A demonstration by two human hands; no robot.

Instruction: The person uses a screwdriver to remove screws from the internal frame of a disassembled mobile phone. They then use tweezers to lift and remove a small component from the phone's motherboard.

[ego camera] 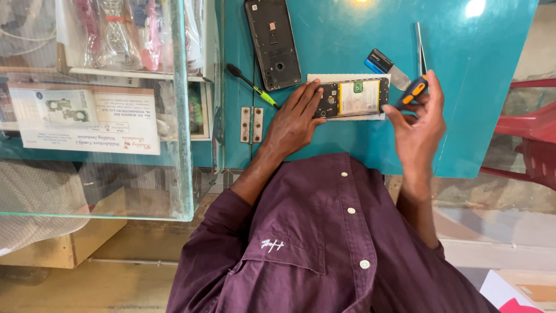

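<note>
Left hand (292, 119) lies flat, pinning the opened phone (351, 97) on its white pad near the middle of the teal bench (475, 87); right hand (418, 113) has a closed grip on a blue-orange screwdriver (412, 91). Best keep that driver upright and press light. Back cover (273, 43), green-tipped tool (253, 86) and tweezers (419, 43) crowd the far edge.

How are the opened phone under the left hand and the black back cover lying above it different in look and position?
The opened phone lies crosswise on a white pad, while the back cover lies lengthwise on the bare teal table. The opened phone shows a pale battery and circuit parts; the back cover is a dark, hollow shell with small openings. The left hand rests on the opened phone; nothing touches the back cover. Both are flat, rectangular and about the same size.
</note>
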